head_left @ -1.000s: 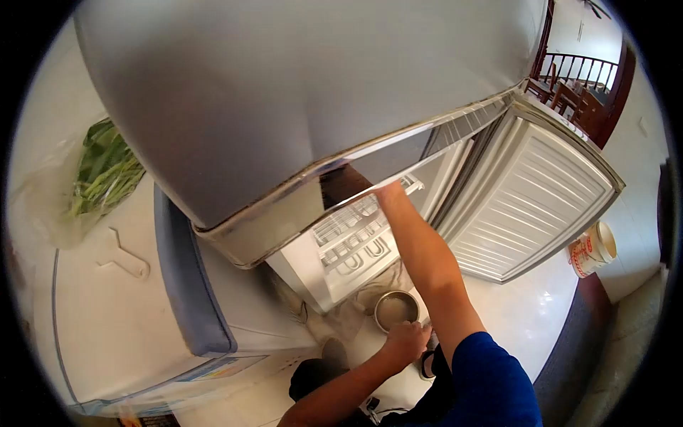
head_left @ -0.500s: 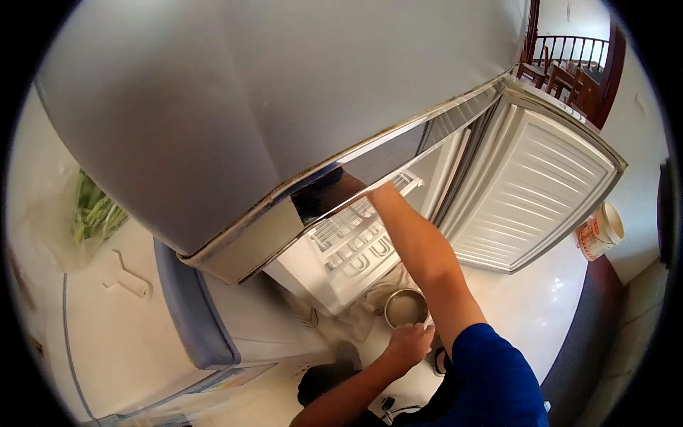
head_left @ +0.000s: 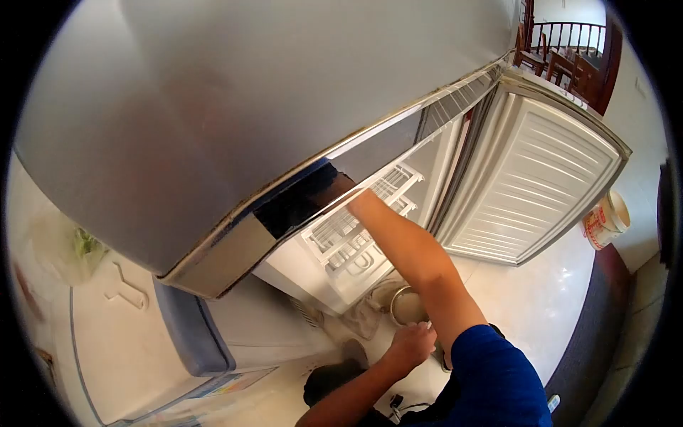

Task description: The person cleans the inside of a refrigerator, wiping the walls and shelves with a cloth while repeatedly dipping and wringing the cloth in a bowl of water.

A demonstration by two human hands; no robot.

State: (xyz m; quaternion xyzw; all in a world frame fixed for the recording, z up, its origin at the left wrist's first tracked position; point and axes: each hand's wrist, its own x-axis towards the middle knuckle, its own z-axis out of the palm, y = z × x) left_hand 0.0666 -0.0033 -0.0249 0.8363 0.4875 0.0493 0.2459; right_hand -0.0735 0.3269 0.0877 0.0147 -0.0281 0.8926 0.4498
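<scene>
My right arm stretches to the open lower compartment of the grey fridge. The back of my right hand shows at the compartment's upper edge; its fingers are hidden, so I cannot tell what they hold. Below that edge are white wire racks. A glossy dark strip above reflects my arm and blue sleeve. My left hand is closed low in front of me, with a small pale bit at its thumb. It overlaps the near rim of a round metal pot; whether it grips the pot is unclear.
The white-lined fridge door stands swung out at right. Beyond it is a printed white bucket. A crumpled cloth lies on the floor below the compartment. At left, a white surface holds a pale plastic piece and bagged greens.
The camera view has shifted a little, with the fridge body further left. My right hand has moved slightly left along the compartment's edge. My left hand remains closed near the pot.
</scene>
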